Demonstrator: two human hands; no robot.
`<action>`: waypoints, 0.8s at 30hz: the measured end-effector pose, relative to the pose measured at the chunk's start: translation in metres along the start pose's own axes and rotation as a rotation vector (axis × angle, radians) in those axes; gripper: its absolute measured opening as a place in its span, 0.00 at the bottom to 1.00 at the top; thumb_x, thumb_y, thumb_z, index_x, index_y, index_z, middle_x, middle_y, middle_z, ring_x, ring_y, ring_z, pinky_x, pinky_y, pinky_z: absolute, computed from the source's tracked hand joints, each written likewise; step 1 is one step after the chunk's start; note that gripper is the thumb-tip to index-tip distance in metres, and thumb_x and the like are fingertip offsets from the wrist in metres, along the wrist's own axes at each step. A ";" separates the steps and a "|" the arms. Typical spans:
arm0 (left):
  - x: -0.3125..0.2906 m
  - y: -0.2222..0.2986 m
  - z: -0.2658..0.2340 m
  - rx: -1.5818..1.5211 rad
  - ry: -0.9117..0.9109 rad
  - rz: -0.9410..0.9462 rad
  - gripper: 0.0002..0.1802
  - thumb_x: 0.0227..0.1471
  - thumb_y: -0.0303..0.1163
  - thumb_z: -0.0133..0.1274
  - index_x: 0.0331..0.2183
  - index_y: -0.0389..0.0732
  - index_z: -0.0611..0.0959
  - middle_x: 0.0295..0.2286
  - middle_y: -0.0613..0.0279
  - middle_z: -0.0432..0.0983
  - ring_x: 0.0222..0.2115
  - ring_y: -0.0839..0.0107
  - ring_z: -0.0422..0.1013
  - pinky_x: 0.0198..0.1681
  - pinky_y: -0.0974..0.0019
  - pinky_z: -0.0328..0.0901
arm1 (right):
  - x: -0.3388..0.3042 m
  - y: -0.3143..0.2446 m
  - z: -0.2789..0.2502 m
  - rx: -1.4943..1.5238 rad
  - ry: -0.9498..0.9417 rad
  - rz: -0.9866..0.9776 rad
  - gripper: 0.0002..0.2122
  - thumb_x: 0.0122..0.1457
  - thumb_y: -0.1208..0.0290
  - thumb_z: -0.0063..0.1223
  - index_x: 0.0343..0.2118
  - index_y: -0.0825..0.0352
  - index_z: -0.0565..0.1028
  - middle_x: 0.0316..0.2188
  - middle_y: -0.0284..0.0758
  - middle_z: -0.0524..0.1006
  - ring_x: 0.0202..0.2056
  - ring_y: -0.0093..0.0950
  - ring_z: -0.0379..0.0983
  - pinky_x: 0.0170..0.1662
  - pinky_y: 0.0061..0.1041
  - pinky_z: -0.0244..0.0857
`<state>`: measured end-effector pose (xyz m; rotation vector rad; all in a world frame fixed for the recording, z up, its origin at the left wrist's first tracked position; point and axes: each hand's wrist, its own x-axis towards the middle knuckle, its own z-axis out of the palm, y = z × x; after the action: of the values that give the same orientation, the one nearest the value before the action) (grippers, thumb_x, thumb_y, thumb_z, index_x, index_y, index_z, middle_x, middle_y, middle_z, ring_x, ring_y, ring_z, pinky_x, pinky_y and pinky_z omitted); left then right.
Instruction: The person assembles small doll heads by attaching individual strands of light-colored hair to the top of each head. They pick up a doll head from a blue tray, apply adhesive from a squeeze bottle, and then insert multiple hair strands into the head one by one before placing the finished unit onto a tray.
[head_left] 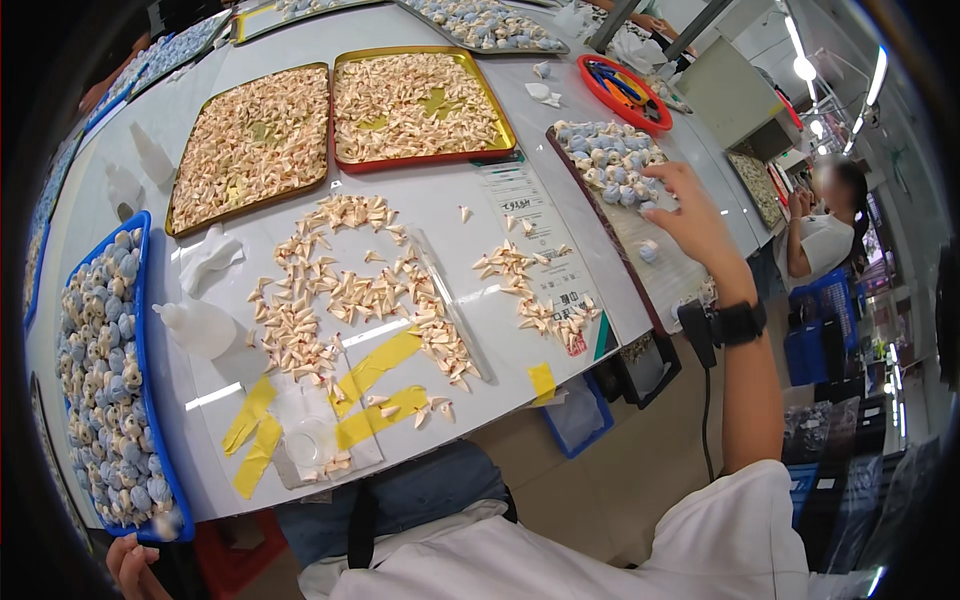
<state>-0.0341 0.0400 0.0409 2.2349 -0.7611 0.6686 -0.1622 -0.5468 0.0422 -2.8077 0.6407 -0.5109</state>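
Note:
My right hand (692,222) reaches over a tray (640,275) at the right, thumb and fingers apart. Its fingertips are at the edge of a cluster of small blue-and-cream round pieces (605,160). One single round piece (648,250) lies just below the fingers, slightly blurred. At the lower left edge, my left hand (132,568) is partly cut off, its fingers loosely bent and nothing visible in them. Beside it is the near corner of a blue tray (165,400) heaped with similar round pieces (105,370). A blurred round piece (167,524) sits at that corner.
Small cream pointed pieces (300,290) lie scattered across the white table (430,200). Two trays (330,120) of them stand behind. White squeeze bottles (200,330), yellow tape strips (380,365) and a red basket (668,122) of tools are around. Another person (825,220) sits at the right.

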 end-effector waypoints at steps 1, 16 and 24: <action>0.000 0.000 0.000 0.002 -0.002 0.005 0.09 0.53 0.25 0.48 0.27 0.30 0.79 0.29 0.49 0.73 0.25 0.64 0.71 0.27 0.69 0.69 | -0.005 -0.008 -0.005 -0.013 0.013 0.016 0.16 0.41 0.74 0.58 0.36 0.63 0.71 0.39 0.38 0.68 0.38 0.35 0.66 0.43 0.28 0.61; -0.002 0.000 0.002 0.032 0.042 -0.065 0.08 0.52 0.24 0.48 0.27 0.29 0.79 0.29 0.50 0.73 0.26 0.63 0.71 0.27 0.70 0.70 | -0.005 -0.008 0.012 0.091 -0.171 0.062 0.09 0.43 0.79 0.53 0.31 0.65 0.73 0.29 0.35 0.71 0.29 0.26 0.68 0.34 0.25 0.64; -0.005 -0.001 -0.001 0.066 0.041 -0.066 0.08 0.52 0.25 0.49 0.27 0.29 0.79 0.28 0.50 0.73 0.25 0.64 0.71 0.26 0.70 0.70 | 0.000 -0.010 0.017 0.485 -0.122 0.083 0.15 0.43 0.82 0.51 0.37 0.65 0.72 0.36 0.34 0.71 0.34 0.24 0.70 0.38 0.22 0.65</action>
<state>-0.0372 0.0429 0.0378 2.2887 -0.6509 0.7144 -0.1517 -0.5353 0.0294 -2.3251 0.5212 -0.4094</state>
